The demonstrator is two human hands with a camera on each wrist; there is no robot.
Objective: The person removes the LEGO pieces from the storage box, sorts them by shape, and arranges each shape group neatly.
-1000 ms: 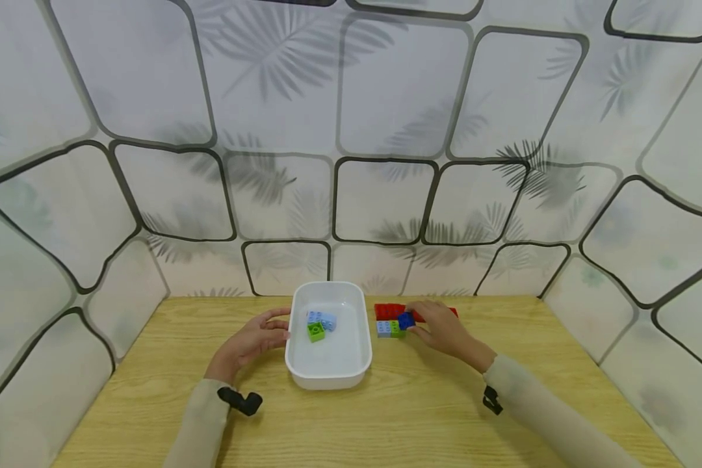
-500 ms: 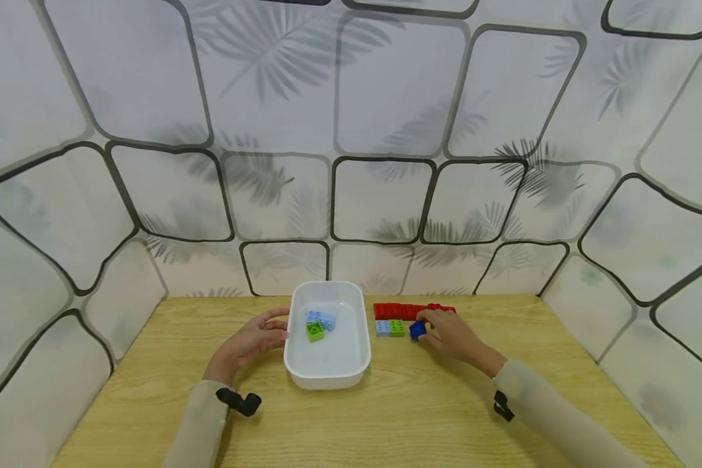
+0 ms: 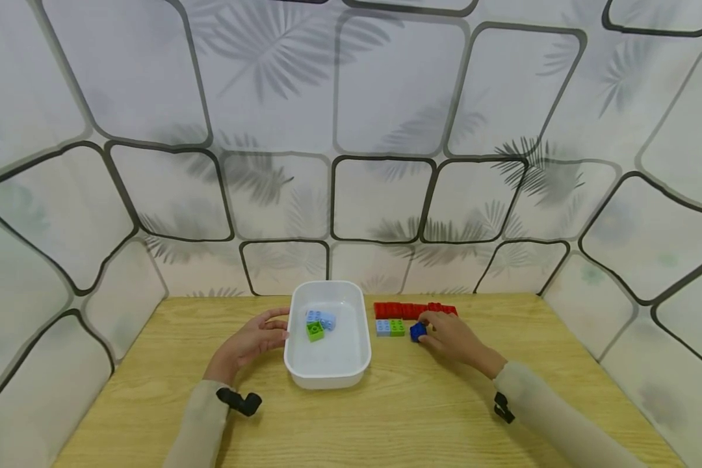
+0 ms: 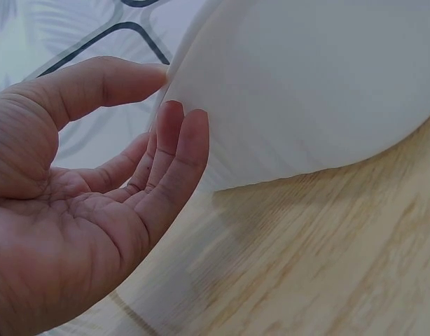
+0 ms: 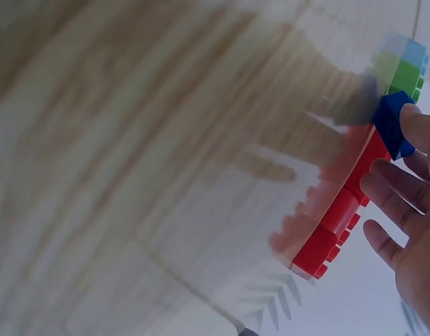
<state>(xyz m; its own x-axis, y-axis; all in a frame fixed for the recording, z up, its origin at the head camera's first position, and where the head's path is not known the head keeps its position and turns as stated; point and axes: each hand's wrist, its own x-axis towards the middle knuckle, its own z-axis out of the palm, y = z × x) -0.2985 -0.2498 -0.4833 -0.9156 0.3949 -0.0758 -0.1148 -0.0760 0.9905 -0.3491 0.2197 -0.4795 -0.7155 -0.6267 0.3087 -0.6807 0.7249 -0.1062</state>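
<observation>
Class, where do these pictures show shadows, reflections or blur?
Head view: even light, with a soft shadow on the table beside the left sleeve. Left wrist view: dimmer, a narrow shadow along the base of the white tub. Right wrist view: the table mirrors the red bricks, and its grain looks blurred.

The counter (image 3: pixel 421 416) is free this side of the blue brick (image 3: pixel 418 332); red bricks (image 3: pixel 394 311) bar the way behind, the tub (image 3: pixel 326 382) farther left.
</observation>
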